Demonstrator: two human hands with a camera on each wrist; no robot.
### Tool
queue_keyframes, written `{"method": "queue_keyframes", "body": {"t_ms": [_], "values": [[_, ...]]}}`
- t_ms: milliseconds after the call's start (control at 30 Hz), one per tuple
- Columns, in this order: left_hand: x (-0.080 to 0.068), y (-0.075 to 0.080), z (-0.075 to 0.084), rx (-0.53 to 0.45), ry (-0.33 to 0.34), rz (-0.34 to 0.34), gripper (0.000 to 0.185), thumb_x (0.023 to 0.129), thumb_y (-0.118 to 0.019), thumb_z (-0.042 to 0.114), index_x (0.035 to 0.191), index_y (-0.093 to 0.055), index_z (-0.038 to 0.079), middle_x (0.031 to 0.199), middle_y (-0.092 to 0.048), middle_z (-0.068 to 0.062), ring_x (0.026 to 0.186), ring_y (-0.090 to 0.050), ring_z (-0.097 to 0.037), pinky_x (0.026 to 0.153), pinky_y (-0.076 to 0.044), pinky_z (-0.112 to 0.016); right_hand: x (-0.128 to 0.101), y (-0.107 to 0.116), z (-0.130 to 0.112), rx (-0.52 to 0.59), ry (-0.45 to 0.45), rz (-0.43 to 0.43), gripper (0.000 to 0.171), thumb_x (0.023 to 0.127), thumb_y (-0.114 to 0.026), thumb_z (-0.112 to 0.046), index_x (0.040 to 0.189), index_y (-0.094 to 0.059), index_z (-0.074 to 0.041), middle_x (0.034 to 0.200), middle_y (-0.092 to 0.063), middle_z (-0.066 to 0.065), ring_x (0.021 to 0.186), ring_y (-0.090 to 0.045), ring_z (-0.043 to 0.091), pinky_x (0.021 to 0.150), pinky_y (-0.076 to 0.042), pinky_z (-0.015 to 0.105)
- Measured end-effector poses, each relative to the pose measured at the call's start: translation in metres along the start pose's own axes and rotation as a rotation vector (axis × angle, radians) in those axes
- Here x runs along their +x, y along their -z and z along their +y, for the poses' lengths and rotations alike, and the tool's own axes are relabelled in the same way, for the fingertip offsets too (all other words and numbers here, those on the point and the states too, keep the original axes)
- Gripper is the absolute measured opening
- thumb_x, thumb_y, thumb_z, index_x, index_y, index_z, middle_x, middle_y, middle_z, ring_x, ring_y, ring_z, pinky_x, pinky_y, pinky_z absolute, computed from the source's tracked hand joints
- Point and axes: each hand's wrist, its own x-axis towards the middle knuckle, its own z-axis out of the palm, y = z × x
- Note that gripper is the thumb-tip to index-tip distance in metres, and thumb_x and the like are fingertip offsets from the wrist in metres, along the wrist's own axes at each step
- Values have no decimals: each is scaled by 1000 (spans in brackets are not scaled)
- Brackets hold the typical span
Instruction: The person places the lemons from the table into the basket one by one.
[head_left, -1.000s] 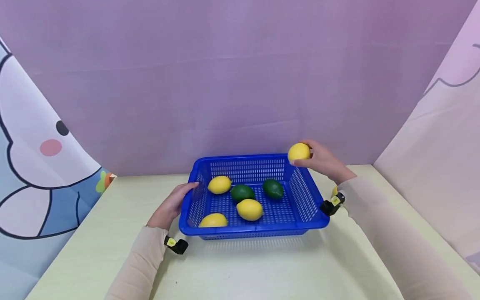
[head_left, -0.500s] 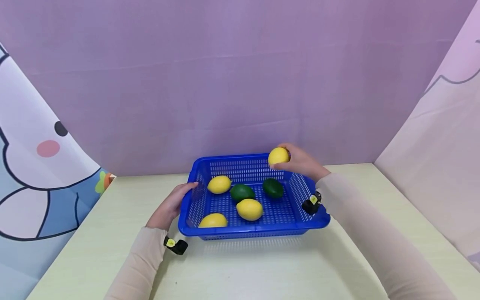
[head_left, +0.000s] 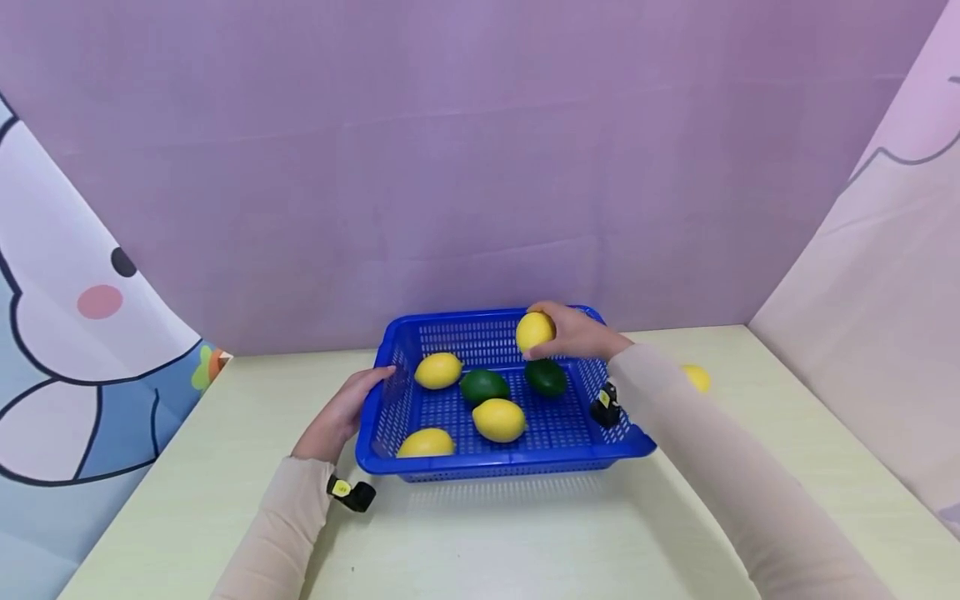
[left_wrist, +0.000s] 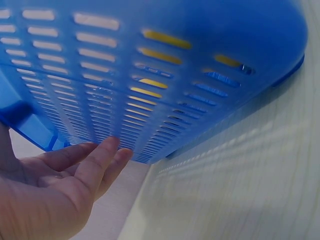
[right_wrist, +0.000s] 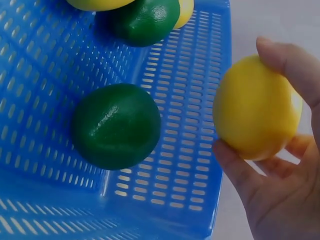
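My right hand (head_left: pixel 581 333) holds a yellow lemon (head_left: pixel 534 332) between thumb and fingers, over the back part of a blue plastic basket (head_left: pixel 510 457). In the right wrist view the held lemon (right_wrist: pixel 256 107) appears beside the basket's rim. My left hand (head_left: pixel 348 408) grips the basket's left side, thumb over the rim. The left wrist view has its fingers (left_wrist: pixel 97 162) against the slotted outer wall. Inside lie two dark green, avocado-like fruits (head_left: pixel 545 377), with lemons at the back left (head_left: pixel 438 370), middle (head_left: pixel 499 419) and front left (head_left: pixel 426 442). The front rim partly hides the last.
Another lemon (head_left: pixel 697 377) lies on the pale table (head_left: pixel 487 533) right of the basket, partly behind my right sleeve. A purple cloth backdrop (head_left: pixel 480 167) rises close behind the basket, and printed cloths stand at both sides.
My right hand has carried the lemon leftward and lower, from above the basket's back right corner to over its inside. The lemon on the table shows more fully. My left hand has stayed put.
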Motion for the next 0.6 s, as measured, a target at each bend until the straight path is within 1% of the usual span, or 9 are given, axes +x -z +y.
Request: {"method": "queue_keyframes", "body": {"t_ms": [167,267,367,467,600], "values": [[0,0,0,4,-5,2,64,99,-42,40,142,-28,-5,112,-64,-15,90,-68,-22,78,-56,-36,7,-7,-1,-69,22,-81,69,78,-77,-30,134,-42,-11,122,-53,9,99,-54,25,85,-51,38],[-1,0,0,7,-4,8,64,99,-42,40,142,-29,-5,113,-64,-15,90,-68,-22,77,-56,-36,9,-12,0,-115,41,-135,69,78,-77,-29,135,-42,-10,124,-53,9,100,-53,24,85,-51,37],[-1,0,0,7,0,9,64,99,-42,40,142,-29,-4,114,-63,-16,90,-68,-21,78,-56,-36,11,-18,1,-156,64,-167,70,78,-77,-29,134,-43,-8,123,-53,9,100,-53,23,85,-50,37],[0,-1,0,8,4,6,64,99,-42,40,143,-28,-4,116,-62,-17,91,-68,-21,78,-56,-36,13,-22,2,-167,67,-186,68,77,-78,-28,133,-45,-8,120,-54,8,100,-52,23,86,-49,37],[1,-1,0,7,3,0,64,99,-42,41,144,-28,-3,119,-61,-18,92,-67,-21,79,-56,-36,14,-27,1,-163,47,-208,68,76,-79,-25,133,-45,-9,120,-54,6,101,-51,22,90,-47,39]]}}
